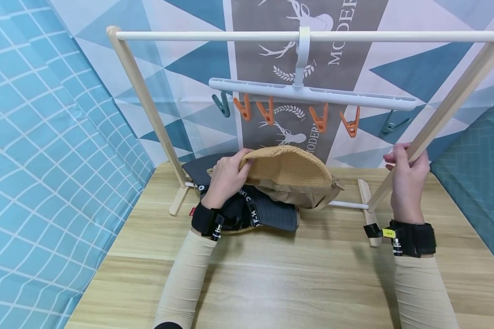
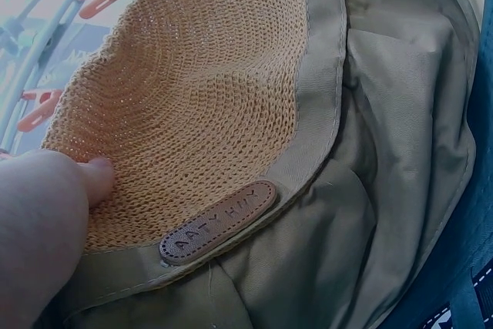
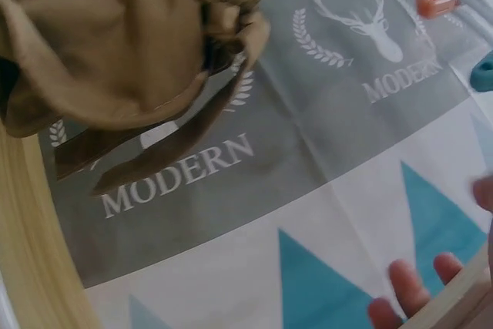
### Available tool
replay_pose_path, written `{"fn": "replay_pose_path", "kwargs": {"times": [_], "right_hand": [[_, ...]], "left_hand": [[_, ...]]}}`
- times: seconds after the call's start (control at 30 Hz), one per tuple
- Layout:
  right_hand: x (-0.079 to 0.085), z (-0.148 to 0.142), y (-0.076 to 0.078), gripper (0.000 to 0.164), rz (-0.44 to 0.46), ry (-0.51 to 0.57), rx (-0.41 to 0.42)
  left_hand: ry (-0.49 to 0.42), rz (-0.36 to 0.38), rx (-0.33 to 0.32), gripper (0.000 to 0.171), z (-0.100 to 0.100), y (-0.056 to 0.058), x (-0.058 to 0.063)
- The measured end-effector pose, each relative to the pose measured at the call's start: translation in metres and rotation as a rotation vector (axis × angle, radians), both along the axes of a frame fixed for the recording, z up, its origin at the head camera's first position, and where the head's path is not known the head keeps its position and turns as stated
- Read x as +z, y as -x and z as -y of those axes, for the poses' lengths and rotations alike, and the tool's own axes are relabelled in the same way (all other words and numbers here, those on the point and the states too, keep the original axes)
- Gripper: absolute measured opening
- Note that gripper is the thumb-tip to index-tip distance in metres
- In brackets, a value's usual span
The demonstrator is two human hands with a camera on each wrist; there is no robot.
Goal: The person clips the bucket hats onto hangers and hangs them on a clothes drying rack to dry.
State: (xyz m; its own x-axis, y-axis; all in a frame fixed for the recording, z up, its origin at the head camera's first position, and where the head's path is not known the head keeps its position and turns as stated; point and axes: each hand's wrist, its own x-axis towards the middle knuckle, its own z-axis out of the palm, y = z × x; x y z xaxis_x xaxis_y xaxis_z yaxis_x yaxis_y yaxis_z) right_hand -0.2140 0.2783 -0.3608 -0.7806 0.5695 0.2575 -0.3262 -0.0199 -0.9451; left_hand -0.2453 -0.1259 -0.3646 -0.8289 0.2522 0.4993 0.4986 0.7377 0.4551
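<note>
A tan sun hat (image 1: pixel 288 176) with a woven straw brim and a soft fabric crown is raised above the table's back part. My left hand (image 1: pixel 228 176) pinches the edge of its woven brim between thumb and fingers. The left wrist view shows the straw weave, the tan cloth and a leather label (image 2: pixel 219 223). Beneath the tan hat lies a dark grey hat (image 1: pixel 277 214) with a lettered black strap. My right hand (image 1: pixel 409 183) grips the right wooden post (image 1: pixel 453 112) of the rack, its fingertips showing past the post.
A white hanger (image 1: pixel 313 93) hangs from the rack's top bar (image 1: pixel 214 36), carrying several orange and green clips (image 1: pixel 319 118). The left post (image 1: pixel 146 103) stands near the dark hat. A patterned cloth backs the wooden table (image 1: pixel 296 278).
</note>
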Motion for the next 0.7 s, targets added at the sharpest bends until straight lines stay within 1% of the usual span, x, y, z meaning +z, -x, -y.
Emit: {"fn": "replay_pose_path", "kwargs": {"times": [0.1, 0.17, 0.23, 0.3, 0.37, 0.43, 0.47, 0.57, 0.63, 0.7], "right_hand": [[0.004, 0.003, -0.004, 0.042, -0.013, -0.071, -0.01], [0.007, 0.006, -0.007, 0.059, -0.063, -0.103, -0.026], [0.012, 0.009, -0.01, 0.069, -0.163, -0.144, -0.08], [0.017, 0.013, -0.012, 0.075, -0.28, -0.176, -0.164], [0.024, 0.02, -0.015, 0.076, -0.403, -0.185, -0.253], [0.029, 0.028, -0.019, 0.07, -0.5, -0.169, -0.325], [0.032, 0.032, -0.021, 0.065, -0.532, -0.15, -0.345], [0.038, 0.044, -0.027, 0.054, -0.596, -0.113, -0.352], [0.039, 0.048, -0.03, 0.05, -0.62, -0.106, -0.327], [0.039, 0.049, -0.031, 0.051, -0.615, -0.122, -0.288]], "left_hand": [[0.006, 0.002, 0.003, 0.031, 0.0, 0.0, 0.0], [0.008, 0.004, 0.004, 0.03, 0.0, 0.0, 0.0], [0.011, 0.005, 0.005, 0.03, 0.0, 0.001, 0.0], [0.01, 0.004, 0.003, 0.03, 0.0, 0.002, 0.0], [0.008, -0.001, -0.002, 0.03, 0.0, 0.002, 0.0], [0.004, -0.008, -0.007, 0.03, 0.0, 0.002, 0.0], [0.001, -0.011, -0.01, 0.03, 0.0, 0.002, 0.0], [-0.007, -0.017, -0.017, 0.03, 0.0, 0.002, 0.0], [-0.009, -0.018, -0.019, 0.03, 0.0, 0.001, -0.001], [-0.01, -0.017, -0.02, 0.03, 0.0, 0.001, -0.001]]}}
